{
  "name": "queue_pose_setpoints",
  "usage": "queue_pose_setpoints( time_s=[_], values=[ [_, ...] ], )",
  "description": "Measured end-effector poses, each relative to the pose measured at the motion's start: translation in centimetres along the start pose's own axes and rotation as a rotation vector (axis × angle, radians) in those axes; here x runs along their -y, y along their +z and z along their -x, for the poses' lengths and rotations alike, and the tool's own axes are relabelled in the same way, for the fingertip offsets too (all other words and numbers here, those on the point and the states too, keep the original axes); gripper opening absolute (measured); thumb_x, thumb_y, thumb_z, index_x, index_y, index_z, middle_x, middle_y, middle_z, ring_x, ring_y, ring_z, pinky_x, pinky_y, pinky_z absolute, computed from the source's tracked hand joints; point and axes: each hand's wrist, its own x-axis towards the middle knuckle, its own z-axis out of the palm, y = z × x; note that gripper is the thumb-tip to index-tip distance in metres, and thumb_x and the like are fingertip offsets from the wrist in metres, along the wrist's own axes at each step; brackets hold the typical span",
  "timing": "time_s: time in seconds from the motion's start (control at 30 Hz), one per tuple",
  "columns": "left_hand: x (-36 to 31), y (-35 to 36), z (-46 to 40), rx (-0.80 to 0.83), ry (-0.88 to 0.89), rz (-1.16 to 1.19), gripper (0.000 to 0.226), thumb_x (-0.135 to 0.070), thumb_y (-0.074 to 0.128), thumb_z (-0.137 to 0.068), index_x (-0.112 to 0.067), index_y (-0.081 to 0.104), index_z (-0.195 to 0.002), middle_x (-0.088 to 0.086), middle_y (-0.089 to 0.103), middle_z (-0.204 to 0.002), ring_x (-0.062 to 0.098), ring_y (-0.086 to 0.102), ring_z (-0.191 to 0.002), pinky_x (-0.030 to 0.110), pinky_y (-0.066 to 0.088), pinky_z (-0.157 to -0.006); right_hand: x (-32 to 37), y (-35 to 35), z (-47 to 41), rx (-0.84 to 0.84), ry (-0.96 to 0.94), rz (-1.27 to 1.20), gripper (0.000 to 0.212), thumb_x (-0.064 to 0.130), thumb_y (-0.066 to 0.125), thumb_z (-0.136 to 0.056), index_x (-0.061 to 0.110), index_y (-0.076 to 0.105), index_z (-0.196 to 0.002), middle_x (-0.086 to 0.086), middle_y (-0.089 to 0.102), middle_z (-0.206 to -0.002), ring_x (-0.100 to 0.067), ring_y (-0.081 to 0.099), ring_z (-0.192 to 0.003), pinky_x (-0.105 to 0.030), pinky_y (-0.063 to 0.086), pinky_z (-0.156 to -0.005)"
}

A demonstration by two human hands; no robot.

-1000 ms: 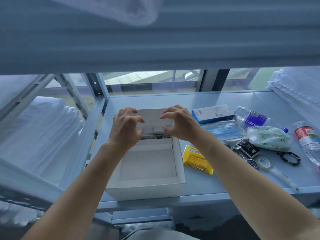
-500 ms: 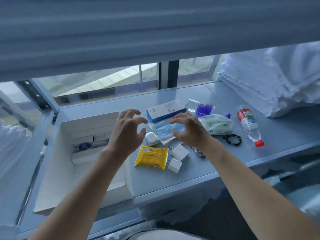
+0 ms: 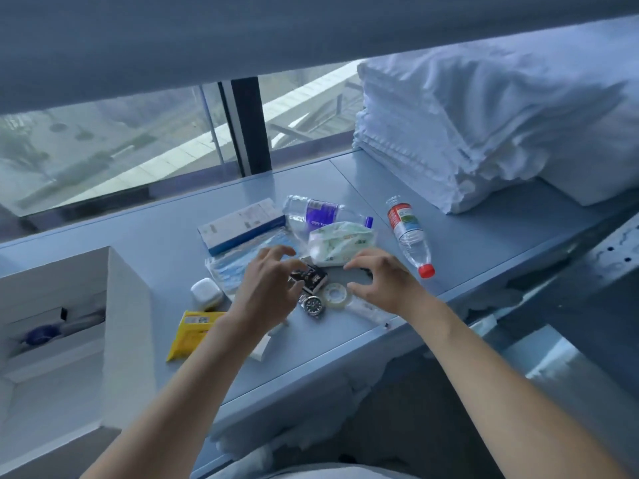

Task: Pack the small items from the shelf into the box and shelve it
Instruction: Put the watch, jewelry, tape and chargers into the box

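Note:
The open white box (image 3: pixel 124 305) stands at the left of the shelf with a few items lying in it. To its right lies a pile of small items: a yellow packet (image 3: pixel 188 335), a white earbud case (image 3: pixel 206 294), a blue mask pack (image 3: pixel 235 264), a small black box (image 3: pixel 313 279), a wristwatch (image 3: pixel 313 304) and a tape roll (image 3: pixel 337 294). My left hand (image 3: pixel 268 288) hovers over the black box, fingers spread and curled. My right hand (image 3: pixel 383 283) hovers just right of the tape roll, also open. Neither hand holds anything.
A blue-and-white carton (image 3: pixel 242 224), a purple-labelled bottle (image 3: pixel 318 212), a green-printed tissue pack (image 3: pixel 340 242) and a red-capped bottle (image 3: pixel 409 236) lie behind the pile. Folded white linen (image 3: pixel 484 126) fills the shelf's right end. An upper shelf (image 3: pixel 242 32) hangs overhead; a window is behind.
Both hands left the box and moved right to the pile of small items. The view swung right, so the box now sits at the left edge.

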Motion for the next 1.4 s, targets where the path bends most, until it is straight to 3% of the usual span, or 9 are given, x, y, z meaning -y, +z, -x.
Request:
queue_pose_setpoints(
  time_s=[0.17,0.3,0.5,0.63,0.87,1.0,1.17,1.4],
  values=[
    [-2.5,4.1,-1.4,0.067,0.097,0.032,0.024,-0.019,0.080,-0.081,-0.021,0.078,-0.105,0.004,0.066,-0.122,0.030,0.059,-0.114,0.039,0.049,-0.097,-3.2,0.0,1.9,0.149,0.098,0.013,0.047,0.044,0.080,-0.082,0.025,0.070,-0.123,0.011,0.064,-0.114,-0.008,0.057,-0.107,-0.033,0.051,-0.096],
    [-3.8,7.2,-2.0,0.140,0.141,0.011,0.028,-0.025,0.079,-0.081,-0.027,0.077,-0.110,0.000,0.064,-0.123,0.026,0.055,-0.119,0.043,0.047,-0.102,-4.5,1.0,3.6,0.213,0.169,0.006,0.056,0.056,0.079,-0.075,0.029,0.067,-0.122,0.015,0.059,-0.105,-0.006,0.055,-0.098,-0.029,0.050,-0.087],
    [-4.7,10.2,-2.7,0.282,0.221,-0.121,0.040,-0.038,0.073,-0.084,-0.032,0.071,-0.123,-0.005,0.056,-0.136,0.021,0.043,-0.137,0.040,0.033,-0.115,-5.9,1.8,5.2,0.173,0.158,0.029,0.037,0.047,0.076,-0.076,0.024,0.071,-0.104,0.011,0.054,-0.095,-0.008,0.052,-0.089,-0.033,0.053,-0.081],
    [-4.8,11.1,-2.5,0.308,0.221,-0.138,0.033,-0.040,0.070,-0.088,-0.033,0.071,-0.120,-0.007,0.054,-0.137,0.020,0.040,-0.139,0.037,0.030,-0.115,-6.2,1.6,5.4,0.132,0.138,0.041,0.025,0.040,0.072,-0.080,0.022,0.072,-0.097,0.010,0.055,-0.089,-0.009,0.052,-0.084,-0.037,0.054,-0.076],
    [-4.5,10.0,-2.4,0.234,0.227,-0.102,0.026,-0.038,0.069,-0.088,-0.031,0.074,-0.113,-0.008,0.057,-0.132,0.019,0.044,-0.135,0.037,0.032,-0.114,-5.1,0.8,5.2,0.091,0.085,0.045,0.026,0.038,0.074,-0.085,0.020,0.074,-0.102,0.009,0.059,-0.096,-0.011,0.057,-0.092,-0.037,0.054,-0.078],
    [-3.6,6.6,-2.0,0.114,0.220,-0.088,0.022,-0.033,0.073,-0.087,-0.026,0.075,-0.107,-0.006,0.062,-0.121,0.020,0.052,-0.122,0.039,0.042,-0.107,-2.4,-0.2,3.6,0.030,-0.011,0.051,0.026,0.035,0.077,-0.086,0.016,0.075,-0.103,0.007,0.063,-0.097,-0.011,0.059,-0.091,-0.033,0.055,-0.080],
    [-0.8,0.3,-0.6,0.014,0.163,-0.100,0.024,-0.029,0.076,-0.084,-0.023,0.076,-0.108,-0.004,0.063,-0.124,0.023,0.052,-0.124,0.041,0.045,-0.105,4.0,-0.4,0.5,-0.056,-0.151,0.054,0.024,0.033,0.080,-0.082,0.015,0.077,-0.097,0.004,0.068,-0.097,-0.017,0.063,-0.090,-0.032,0.053,-0.080],
    [6.0,-9.0,4.7,-0.132,0.033,-0.152,0.021,-0.023,0.076,-0.080,-0.020,0.077,-0.100,-0.005,0.067,-0.113,0.023,0.057,-0.114,0.041,0.047,-0.096,14.7,3.0,-4.2,-0.042,-0.351,0.022,0.018,0.025,0.080,-0.080,0.013,0.078,-0.094,0.001,0.067,-0.090,-0.023,0.063,-0.086,-0.039,0.052,-0.079]
  ],
)
